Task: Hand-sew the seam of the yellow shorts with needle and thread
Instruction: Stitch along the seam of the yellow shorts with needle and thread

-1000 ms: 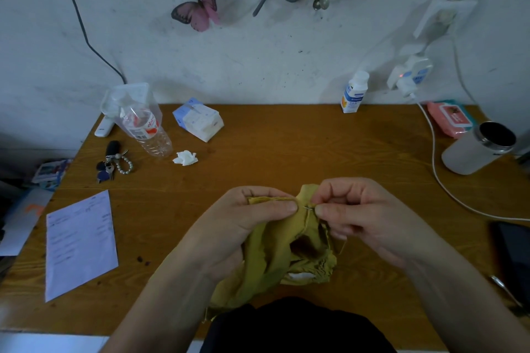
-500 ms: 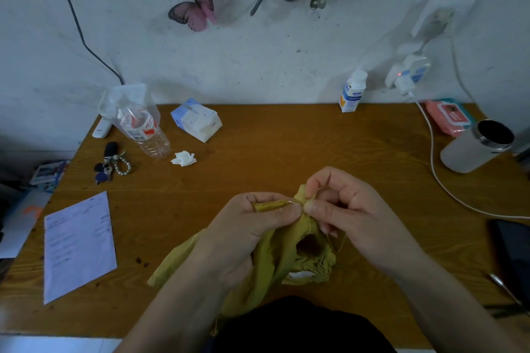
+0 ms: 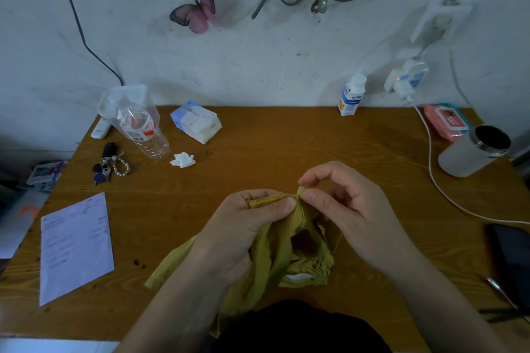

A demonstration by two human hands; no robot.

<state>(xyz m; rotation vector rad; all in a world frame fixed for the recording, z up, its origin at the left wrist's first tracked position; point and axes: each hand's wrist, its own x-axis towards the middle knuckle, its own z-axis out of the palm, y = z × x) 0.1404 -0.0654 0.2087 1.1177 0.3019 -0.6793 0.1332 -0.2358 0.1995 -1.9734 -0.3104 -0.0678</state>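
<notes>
Table (image 3: 286, 146), centre to back wall: bare wood, open passage.
Left side: bottle (image 3: 146, 135), tissue pack (image 3: 196, 120), crumpled tissue (image 3: 182, 159), keys (image 3: 110, 166), paper sheet (image 3: 76, 246), with gaps between.
Right side: white cable (image 3: 438, 186) crossing the top, cup (image 3: 473, 152), phone (image 3: 513, 261), thin metal tool (image 3: 504, 295), possibly scissors.
Near centre: yellow shorts (image 3: 275, 252), gripped by left hand (image 3: 243, 232) and right hand (image 3: 352, 209).

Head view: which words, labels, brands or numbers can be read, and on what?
None can be read.
Bottle label: red print, blurred.
Paper sheet: lines too small.
Carton by the wall: blurred.
Pink pack: blurred.
</notes>
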